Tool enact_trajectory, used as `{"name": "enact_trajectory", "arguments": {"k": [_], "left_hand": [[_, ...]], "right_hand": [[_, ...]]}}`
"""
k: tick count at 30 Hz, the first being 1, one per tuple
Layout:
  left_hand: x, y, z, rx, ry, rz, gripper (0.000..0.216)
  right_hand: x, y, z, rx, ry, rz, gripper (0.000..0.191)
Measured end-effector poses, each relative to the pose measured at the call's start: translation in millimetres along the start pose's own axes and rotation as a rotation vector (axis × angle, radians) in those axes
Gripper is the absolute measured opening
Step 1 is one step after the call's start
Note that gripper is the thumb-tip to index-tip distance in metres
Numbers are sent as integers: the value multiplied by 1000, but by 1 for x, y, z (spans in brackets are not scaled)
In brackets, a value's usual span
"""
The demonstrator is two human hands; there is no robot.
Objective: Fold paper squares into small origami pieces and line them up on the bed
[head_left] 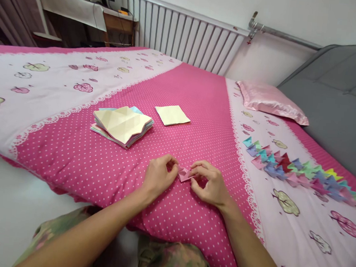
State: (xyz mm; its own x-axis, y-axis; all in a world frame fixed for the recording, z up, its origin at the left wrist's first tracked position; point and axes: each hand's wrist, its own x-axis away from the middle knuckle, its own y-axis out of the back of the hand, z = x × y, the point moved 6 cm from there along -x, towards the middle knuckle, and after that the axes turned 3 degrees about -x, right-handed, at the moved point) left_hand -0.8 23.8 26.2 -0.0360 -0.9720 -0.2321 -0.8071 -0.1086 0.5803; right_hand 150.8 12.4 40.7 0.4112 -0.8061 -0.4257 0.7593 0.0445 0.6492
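Note:
A small pink folded paper piece (184, 175) lies on the pink dotted bedspread (199, 102) near the bed's front edge. My left hand (158, 175) pinches its left side with curled fingers. My right hand (209, 183) pinches its right side, fingers bent over it. Both hands rest on the bedspread. Behind them sits a stack of creased coloured paper squares (121, 125) with a pale yellow sheet on top. A single pale yellow square (172, 115) lies to the right of the stack.
A row of several folded paper pieces in many colours (302, 171) runs along the right side of the bed. A pink satin pillow (272, 101) lies by the grey headboard (342, 102). A white radiator (186, 34) lines the far wall. My knees in patterned trousers (173, 262) show below.

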Motion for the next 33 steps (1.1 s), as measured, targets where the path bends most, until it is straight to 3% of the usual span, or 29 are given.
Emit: {"name": "enact_trajectory", "arguments": {"k": [13, 23, 33], "left_hand": [[9, -8, -23, -391, -336, 151, 23], [12, -19, -20, -438, -391, 222, 21], [8, -15, -14, -371, -329, 174, 23]], "right_hand": [[6, -6, 4, 217, 70, 62, 21], [6, -13, 6, 224, 65, 145, 25], [2, 1, -3, 113, -16, -41, 19]]}}
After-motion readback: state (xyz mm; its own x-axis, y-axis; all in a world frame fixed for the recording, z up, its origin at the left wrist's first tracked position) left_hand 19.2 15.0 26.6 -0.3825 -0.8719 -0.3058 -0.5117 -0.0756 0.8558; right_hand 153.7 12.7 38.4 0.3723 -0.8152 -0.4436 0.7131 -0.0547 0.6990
